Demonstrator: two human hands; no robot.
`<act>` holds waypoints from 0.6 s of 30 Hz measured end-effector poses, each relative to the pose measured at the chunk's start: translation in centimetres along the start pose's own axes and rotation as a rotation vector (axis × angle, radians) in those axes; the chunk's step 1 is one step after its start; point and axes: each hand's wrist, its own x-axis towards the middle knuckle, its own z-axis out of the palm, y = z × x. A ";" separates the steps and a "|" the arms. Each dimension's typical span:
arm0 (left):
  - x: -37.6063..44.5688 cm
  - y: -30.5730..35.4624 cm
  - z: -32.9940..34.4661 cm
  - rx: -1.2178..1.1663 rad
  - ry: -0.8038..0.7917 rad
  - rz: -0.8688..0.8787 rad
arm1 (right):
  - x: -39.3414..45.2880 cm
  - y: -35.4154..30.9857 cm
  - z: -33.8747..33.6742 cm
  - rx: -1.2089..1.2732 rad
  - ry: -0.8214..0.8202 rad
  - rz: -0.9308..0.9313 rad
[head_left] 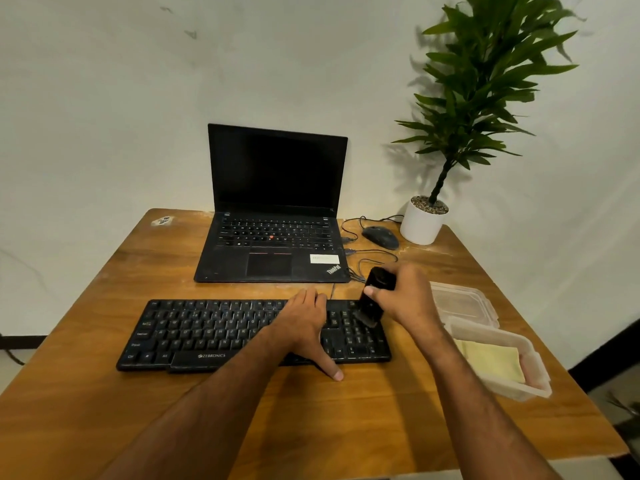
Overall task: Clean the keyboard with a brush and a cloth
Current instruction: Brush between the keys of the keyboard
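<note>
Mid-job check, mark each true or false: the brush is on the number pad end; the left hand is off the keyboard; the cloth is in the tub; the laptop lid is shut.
1. The right hand holds the brush on the keyboard's right end. True.
2. The left hand is off the keyboard. False: it rests on it.
3. The yellow cloth lies in the tub. True.
4. The laptop is shut. False: it stands open, screen dark.

There is one camera, worn on the person's head. It looks forward and down at a wooden table (104, 393) from close by. Both arms reach in from the bottom edge. The wide lens also catches the wall (104, 98) behind.
</note>
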 end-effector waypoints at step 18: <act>-0.1 0.1 0.0 0.002 0.018 -0.005 | -2.9 0.8 1.1 -0.082 -0.081 0.025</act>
